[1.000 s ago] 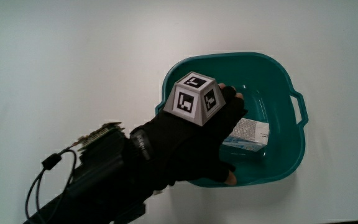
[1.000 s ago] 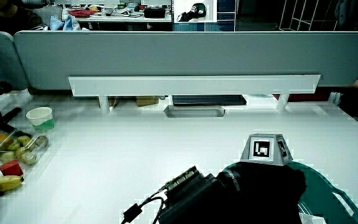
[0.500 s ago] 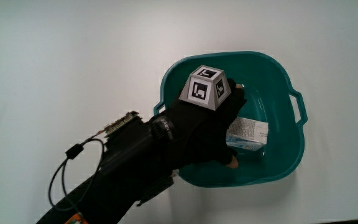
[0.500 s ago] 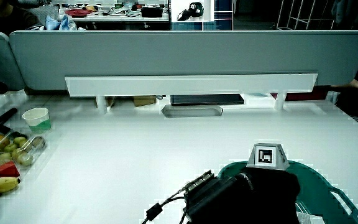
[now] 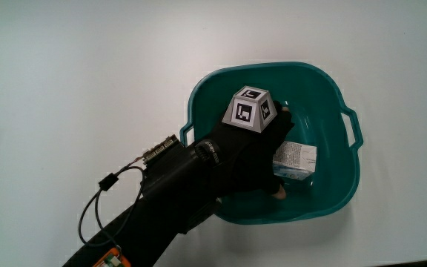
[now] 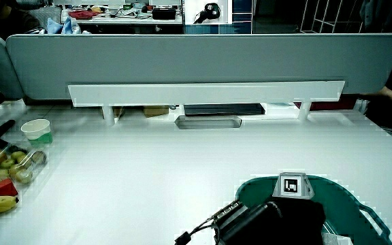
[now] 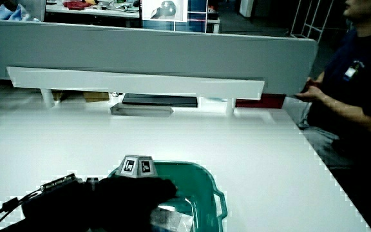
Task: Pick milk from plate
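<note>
The hand (image 5: 254, 159) has its grip closing around the milk carton (image 5: 296, 161) lying in the teal basin (image 5: 351, 174); a partial hold could let it slip on lifting.

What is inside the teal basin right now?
Inside the teal basin lies a milk carton, with the hand over one end of it. That end and the basin floor beneath the hand are covered.

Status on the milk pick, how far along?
Done: the black-gloved hand is down inside the teal plastic basin, fingers wrapped over the small white milk carton. In hand: closing the grasp. Left: the lift, since the carton apparently lies on the basin floor.
</note>
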A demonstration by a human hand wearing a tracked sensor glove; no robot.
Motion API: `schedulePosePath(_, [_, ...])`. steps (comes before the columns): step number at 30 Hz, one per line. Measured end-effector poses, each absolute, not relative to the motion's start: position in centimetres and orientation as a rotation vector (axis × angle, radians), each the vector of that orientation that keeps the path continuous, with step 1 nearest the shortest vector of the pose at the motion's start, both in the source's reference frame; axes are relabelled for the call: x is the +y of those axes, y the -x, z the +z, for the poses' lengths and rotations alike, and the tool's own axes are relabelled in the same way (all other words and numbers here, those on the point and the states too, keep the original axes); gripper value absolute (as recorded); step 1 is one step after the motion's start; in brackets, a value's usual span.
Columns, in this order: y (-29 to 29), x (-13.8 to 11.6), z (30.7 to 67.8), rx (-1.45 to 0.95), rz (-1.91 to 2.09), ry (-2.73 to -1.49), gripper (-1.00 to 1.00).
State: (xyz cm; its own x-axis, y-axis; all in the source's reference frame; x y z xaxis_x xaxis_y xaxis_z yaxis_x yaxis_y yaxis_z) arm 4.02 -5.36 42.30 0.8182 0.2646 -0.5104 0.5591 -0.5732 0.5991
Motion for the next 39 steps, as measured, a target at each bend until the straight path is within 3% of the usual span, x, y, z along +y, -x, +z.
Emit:
schedulePosePath(11, [-3.9, -5.2, 41.5, 0.640, -0.510, -2.233, 1.00])
schedulePosePath(35, [0.6, -6.0, 33.6, 0.770, -0.555, -2.376, 1.00])
schedulePosePath(38, [2.0, -6.4, 33.6, 0.832, -0.526, -2.471, 1.00])
schedulePosePath(39, [2.5, -6.3, 32.4, 0.756, -0.495, -2.516, 1.00])
